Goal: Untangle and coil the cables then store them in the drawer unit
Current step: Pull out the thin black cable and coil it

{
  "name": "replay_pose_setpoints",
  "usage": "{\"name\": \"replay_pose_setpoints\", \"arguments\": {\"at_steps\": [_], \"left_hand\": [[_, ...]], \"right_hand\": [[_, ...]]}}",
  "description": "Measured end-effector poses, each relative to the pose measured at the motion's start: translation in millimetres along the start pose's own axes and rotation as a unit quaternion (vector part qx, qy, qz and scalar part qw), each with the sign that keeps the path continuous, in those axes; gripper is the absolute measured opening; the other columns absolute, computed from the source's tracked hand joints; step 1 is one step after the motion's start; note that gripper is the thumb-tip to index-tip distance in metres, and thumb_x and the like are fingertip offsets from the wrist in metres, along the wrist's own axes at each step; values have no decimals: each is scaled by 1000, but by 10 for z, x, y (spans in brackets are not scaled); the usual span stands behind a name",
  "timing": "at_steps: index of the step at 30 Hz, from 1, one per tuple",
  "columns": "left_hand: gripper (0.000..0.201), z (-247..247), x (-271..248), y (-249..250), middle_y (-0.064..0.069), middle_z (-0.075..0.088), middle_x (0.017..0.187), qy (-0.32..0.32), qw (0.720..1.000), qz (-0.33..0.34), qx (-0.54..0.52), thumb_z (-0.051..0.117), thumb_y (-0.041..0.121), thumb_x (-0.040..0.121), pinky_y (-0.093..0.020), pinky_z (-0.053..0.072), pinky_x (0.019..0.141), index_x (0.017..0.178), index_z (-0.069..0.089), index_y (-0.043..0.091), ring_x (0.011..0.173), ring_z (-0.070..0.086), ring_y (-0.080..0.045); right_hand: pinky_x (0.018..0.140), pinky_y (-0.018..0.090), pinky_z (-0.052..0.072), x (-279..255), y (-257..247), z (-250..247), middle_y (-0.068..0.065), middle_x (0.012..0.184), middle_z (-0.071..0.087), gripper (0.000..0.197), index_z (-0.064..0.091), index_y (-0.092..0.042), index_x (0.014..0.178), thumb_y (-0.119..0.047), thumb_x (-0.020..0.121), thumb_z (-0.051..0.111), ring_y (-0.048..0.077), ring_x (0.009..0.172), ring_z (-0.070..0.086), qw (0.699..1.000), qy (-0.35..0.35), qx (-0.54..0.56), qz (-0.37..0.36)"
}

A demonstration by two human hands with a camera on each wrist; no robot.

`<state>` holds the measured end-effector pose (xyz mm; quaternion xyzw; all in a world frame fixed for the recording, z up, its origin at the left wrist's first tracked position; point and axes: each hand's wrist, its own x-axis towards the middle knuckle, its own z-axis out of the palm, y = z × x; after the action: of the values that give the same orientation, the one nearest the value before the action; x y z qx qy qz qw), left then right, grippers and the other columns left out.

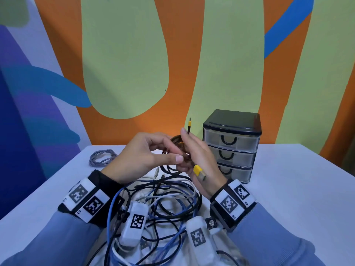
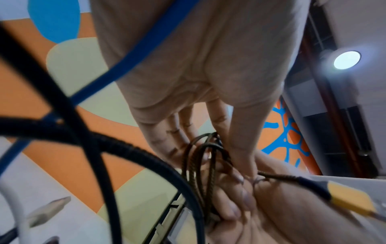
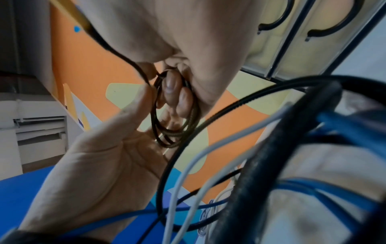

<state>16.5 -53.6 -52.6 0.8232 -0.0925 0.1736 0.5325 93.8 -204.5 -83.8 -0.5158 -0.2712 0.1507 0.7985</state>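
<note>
A coiled grey cable [image 1: 102, 157] lies on the white table [image 1: 288, 189], well to the left of the drawer unit [image 1: 231, 144] and apart from everything else. Nearer the drawer unit, the left hand [image 1: 143, 158] is raised above the table with its thumb and fingers curled in, pinching the loops of a dark braided cable [image 1: 177, 148]; in the left wrist view those loops [image 2: 200, 158] run between the fingertips of both hands. Below the hands, in front and to the left of the drawer unit, a tangle of cables [image 1: 163, 208] in black, blue and white sprawls on the table, with a small metal plug [image 1: 156, 172] poking out at its far edge. The right hand [image 1: 199, 160] is just in front of the drawer unit's left side, palm turned toward the left hand, its lower fingers curled round the same braided coil, as the right wrist view shows [image 3: 175, 109]. One end of that cable, with a yellow connector [image 1: 189, 124], stands upright above the right hand, just left of the drawer unit's black top. The other yellow USB plug [image 1: 199, 172] hangs over the back of the right hand. The drawer unit stands at the right with its three clear drawers all closed
</note>
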Motion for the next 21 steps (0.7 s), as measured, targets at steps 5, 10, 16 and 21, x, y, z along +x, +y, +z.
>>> {"name": "replay_pose_setpoints", "arguments": {"at_steps": [5, 10, 16, 21], "left_hand": [[42, 64, 56, -7, -7, 64, 84, 104, 992, -40, -57, 90, 0, 79, -26, 53, 62, 101, 55, 10, 60, 57, -18], [28, 96, 58, -26, -9, 77, 74, 134, 988, -69, 23, 68, -3, 91, -36, 57, 58, 110, 58, 15, 60, 66, -27], [31, 86, 57, -7, -16, 78, 86, 109, 986, -97, -77, 63, -10, 94, -30, 54, 67, 113, 75, 11, 68, 60, -21], [35, 38, 94, -4, -18, 76, 108, 70, 926, -157, -337, 55, -10, 95, -24, 57, 78, 121, 75, -3, 79, 61, -16]], "right_hand": [[48, 23, 27, -1, -12, -4, 0, 64, 39, 40, 59, -26, 67, -29, 107, 57, 14, 55, 28, 998, -16, 55, -7], [60, 34, 16, -2, 51, 39, 4, 77, 25, 25, 67, -15, 87, -30, 106, 59, 23, 70, 15, 999, -18, -11, -36], [55, 25, 26, 6, 114, 42, -1, 71, 35, 30, 75, -5, 112, -29, 107, 58, 13, 60, 26, 998, -14, -37, -58], [57, 28, 24, 29, 119, 30, 14, 87, 37, 27, 77, -11, 101, -30, 106, 59, 16, 63, 23, 997, 2, -27, -74]]}}
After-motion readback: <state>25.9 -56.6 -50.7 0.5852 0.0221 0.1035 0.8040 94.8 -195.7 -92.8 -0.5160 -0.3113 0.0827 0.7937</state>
